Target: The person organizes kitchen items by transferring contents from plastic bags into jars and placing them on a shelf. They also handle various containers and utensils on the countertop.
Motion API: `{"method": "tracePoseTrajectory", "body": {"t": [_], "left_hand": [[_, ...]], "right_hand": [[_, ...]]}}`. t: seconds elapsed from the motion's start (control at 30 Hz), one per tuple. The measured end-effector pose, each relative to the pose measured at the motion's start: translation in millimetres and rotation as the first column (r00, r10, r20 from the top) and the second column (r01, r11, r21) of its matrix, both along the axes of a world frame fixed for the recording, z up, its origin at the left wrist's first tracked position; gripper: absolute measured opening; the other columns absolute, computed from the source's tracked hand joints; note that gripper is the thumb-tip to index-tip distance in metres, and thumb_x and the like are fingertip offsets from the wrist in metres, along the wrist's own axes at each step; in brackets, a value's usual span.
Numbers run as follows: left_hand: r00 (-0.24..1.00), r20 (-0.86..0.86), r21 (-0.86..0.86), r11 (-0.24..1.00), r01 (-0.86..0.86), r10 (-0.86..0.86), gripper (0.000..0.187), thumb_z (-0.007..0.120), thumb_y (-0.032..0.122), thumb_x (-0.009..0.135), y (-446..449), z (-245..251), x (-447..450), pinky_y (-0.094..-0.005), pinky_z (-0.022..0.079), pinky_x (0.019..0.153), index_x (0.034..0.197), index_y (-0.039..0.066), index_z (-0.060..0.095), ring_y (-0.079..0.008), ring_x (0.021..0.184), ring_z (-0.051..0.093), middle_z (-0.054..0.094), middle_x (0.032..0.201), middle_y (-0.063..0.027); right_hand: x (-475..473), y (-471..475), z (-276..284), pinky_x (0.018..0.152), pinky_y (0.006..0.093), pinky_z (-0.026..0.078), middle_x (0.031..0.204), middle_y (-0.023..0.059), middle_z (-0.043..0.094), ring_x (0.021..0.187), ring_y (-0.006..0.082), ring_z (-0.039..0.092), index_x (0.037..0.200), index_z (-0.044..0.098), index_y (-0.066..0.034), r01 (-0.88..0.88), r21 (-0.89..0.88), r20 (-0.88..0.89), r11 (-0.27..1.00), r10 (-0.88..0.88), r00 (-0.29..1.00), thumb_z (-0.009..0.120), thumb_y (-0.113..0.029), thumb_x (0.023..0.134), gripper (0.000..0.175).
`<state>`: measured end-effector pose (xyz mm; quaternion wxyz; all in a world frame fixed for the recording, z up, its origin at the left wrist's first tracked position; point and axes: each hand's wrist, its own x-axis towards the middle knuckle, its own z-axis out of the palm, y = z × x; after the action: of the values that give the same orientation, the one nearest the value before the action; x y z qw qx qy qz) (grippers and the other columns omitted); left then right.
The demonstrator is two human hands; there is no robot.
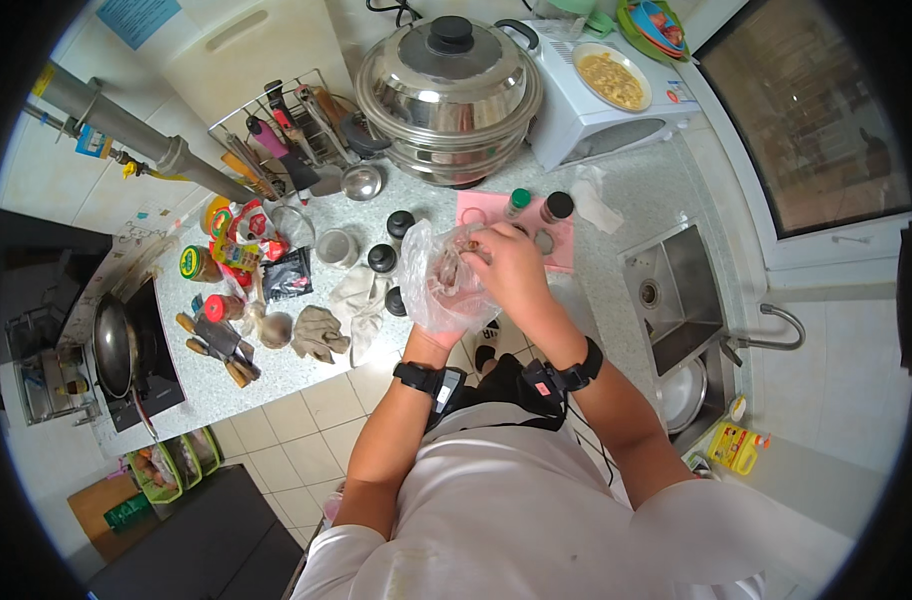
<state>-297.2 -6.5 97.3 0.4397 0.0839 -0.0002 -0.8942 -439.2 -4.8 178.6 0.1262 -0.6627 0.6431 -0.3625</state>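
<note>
A crumpled clear plastic bag [444,281] is held up in front of me, over the counter's edge. My left hand [439,337] supports it from below, its fingers mostly hidden by the bag. My right hand [504,262] is at the bag's right side, thumb and fingertips pinched at its opening on something small and brownish that I cannot identify. Behind the bag lies a pink mat [486,202] bearing a green-capped jar [519,201] and a dark-capped jar [557,207]. Several black-capped bottles [382,259] stand to the left of the bag.
Cloths [321,334], knives [219,337], jars and packets lie on the left counter. A large steel steamer pot [452,97] stands behind, beside a white microwave [576,135] with a plate of food [613,77] on top. At right is a steel sink [681,292]; at far left, a wok [116,345].
</note>
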Motion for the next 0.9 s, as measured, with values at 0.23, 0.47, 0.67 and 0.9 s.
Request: {"method": "tracePoseTrajectory", "body": {"t": [0.23,0.47,0.67,0.9], "left_hand": [[0.987,-0.157,0.003,1.000,0.022,-0.021,0.050,0.047,0.034,0.111,7.6,-10.9,-6.5,-0.0477,0.044,0.120,0.154,0.009,0.051,-0.0286,0.138,0.055,0.059,0.150,-0.0105],[0.999,0.045,0.102,0.995,-0.024,0.019,0.052,0.051,0.042,0.109,10.3,-26.7,-16.7,-0.0513,0.048,0.113,0.149,0.009,0.057,-0.0315,0.132,0.059,0.063,0.145,-0.0105],[0.999,-0.025,0.121,0.992,-0.032,0.035,0.052,0.052,0.045,0.108,11.3,-21.9,-26.0,-0.0603,0.048,0.111,0.144,0.010,0.060,-0.0340,0.129,0.061,0.066,0.141,-0.0104],[0.893,0.431,-0.274,0.962,-0.012,0.134,0.051,0.055,0.041,0.107,10.3,-24.0,-26.0,-0.0625,0.041,0.117,0.150,0.013,0.054,-0.0330,0.139,0.052,0.059,0.148,-0.0078]], "right_hand": [[-16.8,-0.2,-17.6,0.076,0.0394,0.059,0.094,0.0158,0.076,0.083,0.0313,0.074,0.098,0.078,-0.0019,-0.008,0.142,0.285,0.990,-0.033,0.958,0.081,-0.007,0.080,0.018],[-45.3,-2.1,-42.6,0.077,0.0325,0.059,0.094,0.0115,0.080,0.083,0.0175,0.075,0.102,0.078,0.0035,-0.102,0.371,0.435,0.923,-0.075,0.897,0.081,-0.006,0.086,0.019],[-54.5,-5.5,-53.8,0.075,0.0320,0.059,0.093,0.0110,0.080,0.082,0.0168,0.075,0.103,0.080,0.0021,-0.097,0.379,0.377,0.920,-0.058,0.924,0.078,-0.005,0.088,0.016],[-98.1,-4.0,-64.6,0.079,0.0274,0.058,0.102,0.0069,0.078,0.091,0.0127,0.072,0.106,0.078,0.0045,-0.310,0.432,0.795,0.847,-0.196,0.574,0.075,0.000,0.092,0.015]]}}
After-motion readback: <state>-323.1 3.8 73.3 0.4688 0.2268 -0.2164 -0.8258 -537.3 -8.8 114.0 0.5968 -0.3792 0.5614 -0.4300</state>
